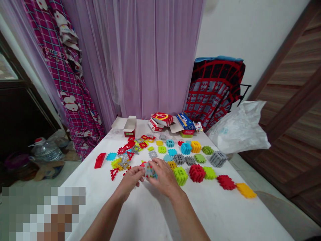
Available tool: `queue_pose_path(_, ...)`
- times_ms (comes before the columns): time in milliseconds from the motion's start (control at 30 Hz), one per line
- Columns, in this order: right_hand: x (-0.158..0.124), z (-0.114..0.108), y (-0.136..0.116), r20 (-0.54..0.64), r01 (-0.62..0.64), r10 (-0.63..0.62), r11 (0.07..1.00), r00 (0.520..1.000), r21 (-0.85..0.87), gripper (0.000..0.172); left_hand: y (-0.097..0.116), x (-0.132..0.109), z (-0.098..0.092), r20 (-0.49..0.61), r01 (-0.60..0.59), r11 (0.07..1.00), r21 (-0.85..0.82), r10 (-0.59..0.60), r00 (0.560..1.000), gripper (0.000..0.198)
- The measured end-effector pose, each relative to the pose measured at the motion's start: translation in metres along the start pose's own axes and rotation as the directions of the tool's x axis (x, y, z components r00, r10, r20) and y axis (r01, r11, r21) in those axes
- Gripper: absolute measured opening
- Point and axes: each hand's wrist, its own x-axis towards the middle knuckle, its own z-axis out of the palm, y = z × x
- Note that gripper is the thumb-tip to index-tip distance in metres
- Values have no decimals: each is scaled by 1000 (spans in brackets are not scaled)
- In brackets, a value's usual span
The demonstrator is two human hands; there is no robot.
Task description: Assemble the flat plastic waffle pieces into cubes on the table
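Between my hands, above the white tabletop, is a small grey and light blue plastic building block [149, 170] with bits of red showing. My left hand [132, 177] pinches its left side, thumb and forefinger together. Curved around the right side and top, my right hand [164, 174] grips it and hides part of it. Just right of that hand sits a lime-green cube of toothed plates [180, 176], with a red one [197, 173] beyond it. A pile of grey and yellow pieces [121, 163] lies to the left.
Toothed plates and cubes spread right, ending at a yellow plate [246, 190]. A red piece [100, 160] lies near the left edge. Opened boxes, one red [162, 117], one blue [185, 121], stand at the back. A white plastic bag [240, 129] leans at the right corner.
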Motion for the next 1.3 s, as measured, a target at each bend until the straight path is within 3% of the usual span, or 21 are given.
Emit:
queue_pose_path(267,1,-30,-3,103,37,-28,995,994,-90,44,-7,2,16,38,-39,999,21,38,999,38)
queue_pose_path(400,4,-52,17,122,91,-83,994,989,-59,47,-9,1,18,54,-67,995,67,64,996,44)
queue_pose_path(533,11,-97,75,108,23,-12,994,994,-109,52,-24,-1,-1,-69,-141,964,224,160,985,45)
queue_pose_path(667,18,-160,159,101,-86,110,972,989,-220,53,-49,-5,-28,-259,-224,892,392,341,904,42)
queue_pose_path(833,14,-219,246,164,-229,316,887,935,-401,53,-69,-6,-44,-372,-196,897,397,353,859,47)
queue_pose_path(1000,5,-227,280,211,-311,460,810,862,-497,55,-75,-3,-44,-366,-199,915,351,330,870,52)
queue_pose_path(1300,4,-208,292,217,-346,494,802,842,-486,51,-69,-5,-42,-374,-164,923,347,297,879,55)
